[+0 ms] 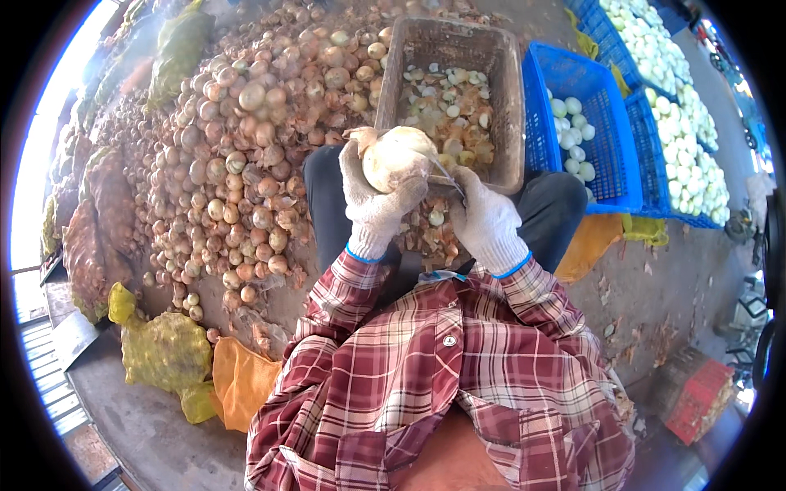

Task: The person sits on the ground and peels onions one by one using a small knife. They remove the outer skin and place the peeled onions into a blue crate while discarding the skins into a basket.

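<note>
My left hand (370,209), in a whitish knit glove, is wrapped round a large onion (397,159). Loose papery skin sticks out at the onion's upper left, and its surface is pale. In my gloved right hand (490,227) is a small knife (443,173), its thin blade reaching to the onion's right side. The fingers hide most of the knife's handle. Both hands are above the near edge of a dirty brown crate (514,106), which holds peeled skins and onion scraps (446,98).
Unpeeled onions (246,164) are heaped on the floor at left. A blue crate (607,139) at right holds several peeled onions (571,123); fuller blue crates (692,168) stand beyond. A yellow net sack (168,352) lies at lower left, a red box (700,397) at lower right.
</note>
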The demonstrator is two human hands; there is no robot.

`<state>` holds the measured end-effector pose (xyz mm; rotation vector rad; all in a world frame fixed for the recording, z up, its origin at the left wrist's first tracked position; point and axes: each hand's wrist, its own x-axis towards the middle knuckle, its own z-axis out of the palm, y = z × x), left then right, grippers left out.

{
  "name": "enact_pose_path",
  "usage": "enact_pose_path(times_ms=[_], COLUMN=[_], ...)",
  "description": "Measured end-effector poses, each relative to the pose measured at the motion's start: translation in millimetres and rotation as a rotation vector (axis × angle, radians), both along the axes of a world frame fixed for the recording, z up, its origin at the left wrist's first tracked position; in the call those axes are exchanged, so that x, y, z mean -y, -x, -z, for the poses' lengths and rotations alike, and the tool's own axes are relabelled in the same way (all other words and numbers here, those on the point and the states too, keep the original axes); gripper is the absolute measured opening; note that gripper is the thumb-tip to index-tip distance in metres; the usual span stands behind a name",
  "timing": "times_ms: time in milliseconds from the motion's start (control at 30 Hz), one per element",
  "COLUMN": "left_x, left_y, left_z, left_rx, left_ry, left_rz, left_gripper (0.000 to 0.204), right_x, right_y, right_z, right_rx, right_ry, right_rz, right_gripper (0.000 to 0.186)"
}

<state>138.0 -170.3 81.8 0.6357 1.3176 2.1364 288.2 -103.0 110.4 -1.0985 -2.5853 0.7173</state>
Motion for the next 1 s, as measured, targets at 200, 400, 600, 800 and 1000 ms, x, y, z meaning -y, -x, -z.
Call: enact_pose_path(times_ms=[200,400,600,800,1000], left_x=[-4,-7,-12,-13,-12], left_y=[9,23,22,47,47], left_z=[8,38,42,84,37], left_rx=[0.333,0.995,0.993,0.743,0.345], left_ry=[-0.146,-0.509,-0.45,-0.397,-0.174], left_rz=[0.224,0.56,0.522,0.675,0.518], left_gripper=[0.063,0.075,0.081,0.083,0.086], right_x=[-13,-26,-37,-41,-34], right_y=[4,-2,-9,-22,-6], right_z=[19,4,11,-43,-35], right_rx=[-0.374,-0.429,-0.279,-0.172,-0.045], right_ry=[0.495,1.104,1.214,1.19,0.983], right_rz=[0.019,0.138,0.159,0.034,-0.205], right_gripper=[0.032,0.026,0.028,0.03,0.036])
